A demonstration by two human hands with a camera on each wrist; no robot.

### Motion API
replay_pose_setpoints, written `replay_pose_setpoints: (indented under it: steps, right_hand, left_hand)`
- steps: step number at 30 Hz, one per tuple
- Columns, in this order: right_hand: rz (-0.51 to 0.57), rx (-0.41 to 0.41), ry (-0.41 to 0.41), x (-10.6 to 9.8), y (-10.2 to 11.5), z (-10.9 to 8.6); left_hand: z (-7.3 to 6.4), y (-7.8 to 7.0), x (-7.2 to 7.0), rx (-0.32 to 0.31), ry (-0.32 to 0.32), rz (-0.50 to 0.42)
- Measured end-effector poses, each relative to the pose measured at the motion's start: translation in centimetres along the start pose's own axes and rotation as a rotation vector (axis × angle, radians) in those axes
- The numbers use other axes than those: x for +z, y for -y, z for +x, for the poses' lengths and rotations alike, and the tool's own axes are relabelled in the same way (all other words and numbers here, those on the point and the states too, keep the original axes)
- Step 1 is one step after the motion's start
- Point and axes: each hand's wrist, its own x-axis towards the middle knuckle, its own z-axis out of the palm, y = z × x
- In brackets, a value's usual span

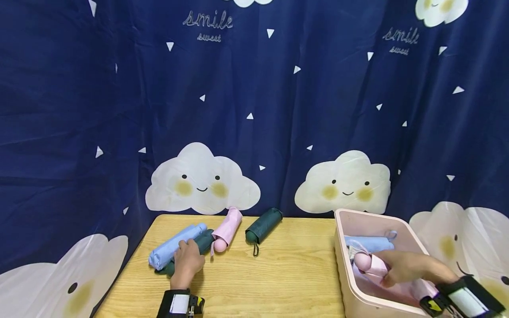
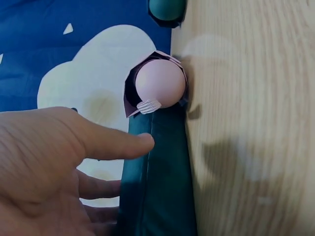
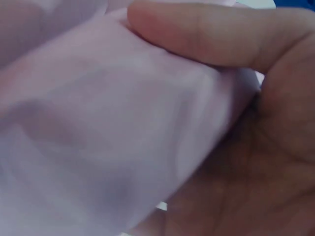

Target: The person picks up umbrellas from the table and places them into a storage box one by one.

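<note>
In the head view my left hand (image 1: 187,261) is over a dark green folded umbrella (image 1: 203,240) at the table's left. A light blue folded umbrella (image 1: 175,247) lies against it. The left wrist view shows my straight thumb across the green umbrella (image 2: 167,172), with the other fingers on its far side; firm contact is not visible. My right hand (image 1: 409,267) grips a pink folded umbrella (image 1: 375,266) with a round handle, inside the pink bin. Pink fabric (image 3: 113,113) fills much of the right wrist view, under my thumb.
Another pink umbrella (image 1: 228,227) and a second dark green one (image 1: 264,225) lie toward the table's back. The pink bin (image 1: 343,260) stands at the right, with a light blue umbrella (image 1: 370,243) inside. A dark blue curtain (image 1: 278,110) hangs behind the wooden table (image 1: 270,282).
</note>
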Motion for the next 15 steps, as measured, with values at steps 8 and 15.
replay_pose_setpoints:
  steps: [8, 15]
  right_hand:
    - [-0.157, 0.277, 0.055, 0.4, 1.3, 0.1]
    - [-0.011, 0.437, 0.126, 1.1, 2.5, 0.4]
  left_hand:
    - [0.1, 0.2, 0.4, -0.027, -0.006, -0.031]
    - [0.1, 0.2, 0.4, -0.042, -0.002, -0.033]
